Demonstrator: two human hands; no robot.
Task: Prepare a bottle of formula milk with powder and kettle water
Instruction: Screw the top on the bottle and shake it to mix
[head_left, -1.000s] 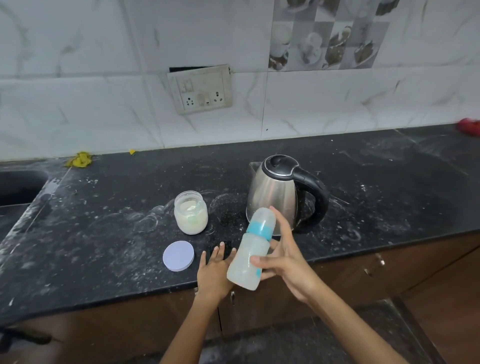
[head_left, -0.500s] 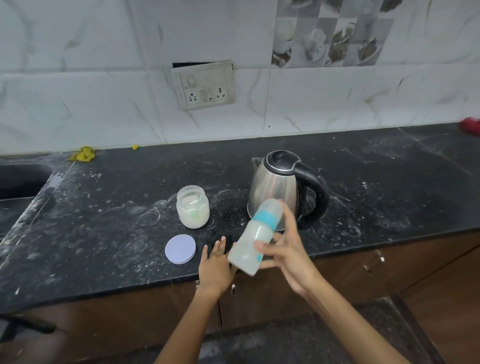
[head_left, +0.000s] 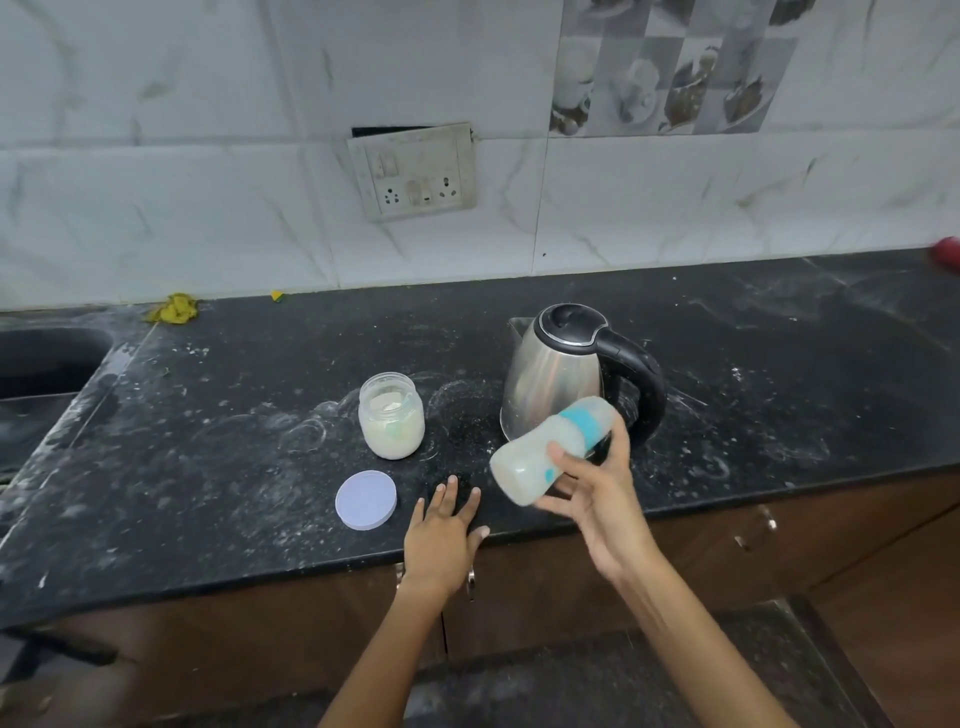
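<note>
My right hand (head_left: 592, 488) holds the baby bottle (head_left: 550, 449), which has a teal collar and a clear cap and holds milky liquid. The bottle is tilted steeply, cap up to the right, in the air in front of the steel kettle (head_left: 558, 379). My left hand (head_left: 441, 535) lies flat on the black counter (head_left: 208, 467) near its front edge, fingers spread and holding nothing. The open glass jar of white powder (head_left: 390, 423) stands left of the kettle. Its pale purple lid (head_left: 366, 500) lies flat in front of it.
A dark sink (head_left: 41, 358) is set into the counter at the far left. A yellow scrap (head_left: 174, 309) lies by the wall, a red object (head_left: 948, 252) at the far right edge. A wall socket (head_left: 415, 174) sits above. Powder dusts the counter. Wooden cabinets stand below.
The bottle in my right hand has tipped from nearly upright to steeply slanted, cap swinging right. My left hand has stayed flat on the counter.
</note>
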